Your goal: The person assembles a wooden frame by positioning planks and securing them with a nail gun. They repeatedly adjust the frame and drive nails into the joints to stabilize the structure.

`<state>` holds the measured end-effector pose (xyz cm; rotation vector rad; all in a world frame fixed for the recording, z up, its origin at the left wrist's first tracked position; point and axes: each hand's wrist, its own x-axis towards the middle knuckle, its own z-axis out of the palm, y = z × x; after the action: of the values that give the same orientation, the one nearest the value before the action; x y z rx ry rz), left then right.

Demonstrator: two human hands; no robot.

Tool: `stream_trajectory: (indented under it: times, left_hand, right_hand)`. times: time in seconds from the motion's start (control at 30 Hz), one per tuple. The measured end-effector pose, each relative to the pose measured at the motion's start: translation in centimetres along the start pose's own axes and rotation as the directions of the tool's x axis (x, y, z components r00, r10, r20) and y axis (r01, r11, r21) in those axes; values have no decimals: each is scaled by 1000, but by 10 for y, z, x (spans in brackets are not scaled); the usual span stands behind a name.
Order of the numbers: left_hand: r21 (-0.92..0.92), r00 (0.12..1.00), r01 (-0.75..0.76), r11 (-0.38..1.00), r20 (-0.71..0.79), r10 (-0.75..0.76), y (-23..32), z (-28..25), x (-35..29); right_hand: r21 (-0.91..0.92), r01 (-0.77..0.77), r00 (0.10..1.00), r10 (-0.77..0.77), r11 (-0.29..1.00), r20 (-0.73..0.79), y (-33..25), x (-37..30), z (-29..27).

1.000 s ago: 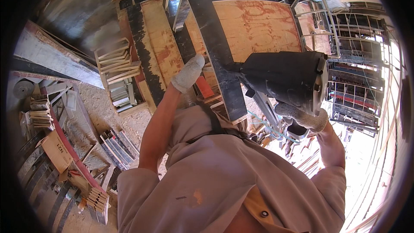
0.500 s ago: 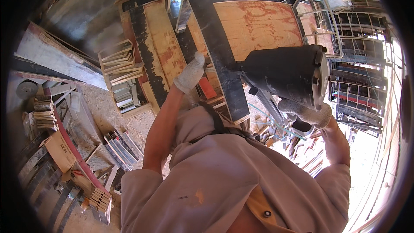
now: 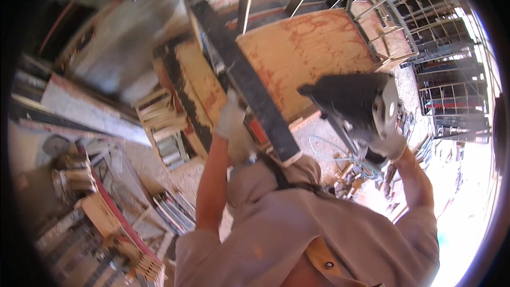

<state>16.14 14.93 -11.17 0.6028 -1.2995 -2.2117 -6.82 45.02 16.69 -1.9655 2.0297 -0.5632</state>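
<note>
My right hand (image 3: 389, 145), in a light work glove, is closed around the handle of a black nail gun (image 3: 345, 95). The tool's narrow nose points left toward a long black board (image 3: 249, 85), with a gap between them in this view. That board slants from upper left to lower middle and belongs to a wood frame with several cross slats. At its left edge is my gloved left hand (image 3: 230, 117), blurred, one finger or thumb pointing up. Whether its fingers grip the board cannot be made out. A small red piece (image 3: 258, 131) shows between hand and board.
Behind the board lies a large stained plywood panel (image 3: 308, 53). Stacked wood strips (image 3: 159, 114) stand to the left, with a cardboard box (image 3: 101, 215) farther down. Slatted frames (image 3: 451, 85) are piled at right. A thin pale-blue hose (image 3: 329, 154) loops beneath the nail gun.
The nail gun's nose has come away from the black board, which it met before. My view has swung, so the surroundings sit shifted, and the frame's far end shows more. Both hands look more blurred.
</note>
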Motion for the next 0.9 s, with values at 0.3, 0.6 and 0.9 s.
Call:
stream_trajectory:
  times: [0.3,0.6,0.9]
  left_hand:
    - [263,609,-787,558,188,771,234,185,-19]
    - [12,29,-950,311,998,50,202,499,4]
    - [-293,-359,-857,423,930,-84,72,720,68]
  right_hand:
    - [673,-716,118,917,-188,382,22,-171,79]
    - [609,-759,80,895,-230,438,104,-403,205]
    - [779,-252,-216,818,-574,533,192,-480,133]
